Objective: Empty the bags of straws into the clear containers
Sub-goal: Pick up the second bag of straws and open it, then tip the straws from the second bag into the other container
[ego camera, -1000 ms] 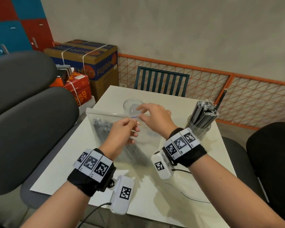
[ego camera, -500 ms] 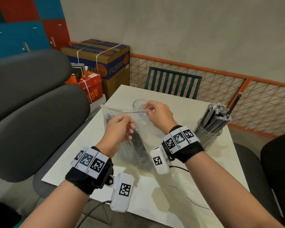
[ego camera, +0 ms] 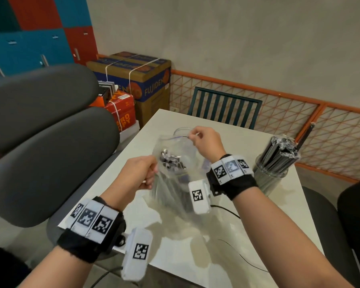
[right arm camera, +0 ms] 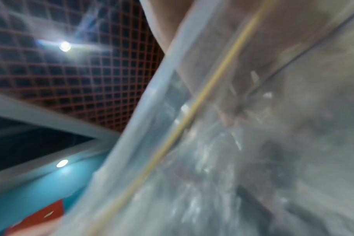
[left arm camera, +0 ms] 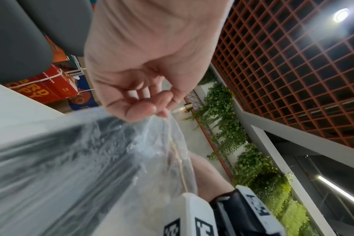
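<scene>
The bag (ego camera: 175, 163) of straws (ego camera: 170, 161) is held up over the table (ego camera: 216, 235) between the two hands, mouth pulled open, contents not yet tipped out. The left hand (ego camera: 137, 175) pinches the near lip with curled fingers; in the left wrist view the thumb and fingertips (left arm camera: 139, 108) close on the thin film. The right hand (ego camera: 206, 140) pinches the far lip by the zip strip, fingers curled, and draws it away from the left. Judged progress: roughly half. The full jar (ego camera: 272, 173), to the right of the right wrist, already bristles with straws, while the empty jar (ego camera: 181, 129), just beyond the right hand's fingertips and partly hidden by the bag, appears to hold nothing. Remaining, as judged: tip this bag's straws into the empty jar. Materials: the bag is soft, clear, crinkled plastic with a thin coloured seal line along the mouth; it sags and catches glare. The straws are dark, slim and stiff, each in a shiny wrapper with crimped silvery ends, bunched loosely and lying aslant in the bag. Both jars are clear, round and straight-walled. The table top is pale, smooth and matt. The right wrist view is blurred and shows only film close up.
</scene>
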The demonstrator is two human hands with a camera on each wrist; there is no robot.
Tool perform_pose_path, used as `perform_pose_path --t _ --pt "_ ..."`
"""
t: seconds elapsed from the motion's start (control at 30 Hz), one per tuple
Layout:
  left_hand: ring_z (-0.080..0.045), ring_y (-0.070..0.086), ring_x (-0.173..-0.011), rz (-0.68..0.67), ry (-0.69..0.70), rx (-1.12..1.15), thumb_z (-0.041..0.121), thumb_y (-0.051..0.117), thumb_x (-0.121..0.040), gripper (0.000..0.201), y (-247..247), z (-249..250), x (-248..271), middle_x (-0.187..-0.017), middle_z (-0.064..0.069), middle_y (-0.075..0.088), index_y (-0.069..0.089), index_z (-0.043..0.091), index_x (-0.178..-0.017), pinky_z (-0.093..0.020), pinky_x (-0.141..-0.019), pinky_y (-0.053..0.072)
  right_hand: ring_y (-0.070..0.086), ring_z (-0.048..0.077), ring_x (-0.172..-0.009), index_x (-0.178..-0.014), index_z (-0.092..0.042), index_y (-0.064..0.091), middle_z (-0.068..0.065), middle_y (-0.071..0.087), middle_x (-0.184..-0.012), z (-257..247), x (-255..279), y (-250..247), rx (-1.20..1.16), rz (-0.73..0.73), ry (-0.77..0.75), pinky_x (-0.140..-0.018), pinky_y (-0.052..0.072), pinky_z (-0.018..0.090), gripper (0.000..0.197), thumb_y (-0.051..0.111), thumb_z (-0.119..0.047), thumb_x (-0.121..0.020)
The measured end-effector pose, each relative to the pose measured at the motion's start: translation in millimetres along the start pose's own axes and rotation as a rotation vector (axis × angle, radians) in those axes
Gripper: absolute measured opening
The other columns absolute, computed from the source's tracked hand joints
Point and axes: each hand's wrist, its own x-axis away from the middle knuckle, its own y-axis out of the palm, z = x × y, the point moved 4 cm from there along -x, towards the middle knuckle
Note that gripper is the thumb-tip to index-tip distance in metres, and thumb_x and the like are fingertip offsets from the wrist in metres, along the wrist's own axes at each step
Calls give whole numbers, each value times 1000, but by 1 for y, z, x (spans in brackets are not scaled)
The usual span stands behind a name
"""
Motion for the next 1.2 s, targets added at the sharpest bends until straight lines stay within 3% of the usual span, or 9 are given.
perform_pose_path --t 0.13,0.23,0.4,0.57,0.73,0.87,1.0,1.13,1.2 --pt "-17 53 -67 23 -31 -243 20 53 -87 11 -19 -3 4 -77 -4 51 58 11 -86 -27 -53 46 56 24 -86 -68 -30 58 0 60 -78 5 -8 -4 8 -67 -36 -90 49 50 23 57 -26 -91" --pt "-18 47 -101 96 117 -476 38 62 -84 50 -23 11 -13 -115 -1 35 37 30 -127 -29 -55 50 55 22 -86 -78 -29 62 -5 57 -75 -7 -2 8 54 -158 -124 -88 49 47 14 57 -25 -91" --pt "-22 58 -77 19 113 -403 21 47 -96 23 -9 23 -38 -92 -13 58 61 3 -99 -21 -39 52 51 23 -107 -98 -27 66 -2 57 -102 -23 12 10 199 -144 -183 -98 39 49 13 57 -32 -91" --pt "-24 55 -65 29 -114 332 7 36 -99 25 -3 4 -51 -73 -10 45 49 1 -78 -28 -42 56 29 34 -128 -142 -27 21 8 20 -143 10 40 -20 557 -19 122 -96 36 56 87 66 -57 -74" --pt "-26 49 -106 -59 -304 931 -4 20 -100 31 16 -12 -53 -93 -19 45 41 1 -76 -36 -74 57 54 37 -104 -139 -17 16 14 32 -131 55 53 -19 71 -56 432 -78 52 43 81 66 -44 -82" --pt "-26 53 -62 -148 -325 1029 -19 19 -73 28 25 -18 -52 -70 -28 57 39 0 -74 -34 -44 56 63 22 -62 -94 -3 53 13 59 -76 70 52 7 -644 -190 481 -60 57 37 5 50 0 -90" --pt "-26 62 -58 -184 -299 835 6 37 -84 19 13 -29 -57 -86 -15 61 49 4 -99 -35 -64 54 64 32 -110 -95 -1 54 19 65 -77 75 57 33 -1479 -255 774 -54 56 50 25 30 -2 -97" --pt "-25 59 -77 -140 -411 530 23 49 -94 13 1 -45 -59 -93 -10 55 49 13 -103 -40 -46 56 70 44 -76 -96 7 66 33 68 -89 60 69 37 -1457 -534 755 -55 55 57 42 33 -18 -95" --pt "-25 58 -76 -76 -385 347 30 49 -95 19 -8 -49 -60 -80 -6 50 50 11 -94 -37 -39 55 70 35 -77 -103 -10 63 17 66 -100 64 68 37 -1191 -573 667 -67 57 52 29 46 -32 -93"
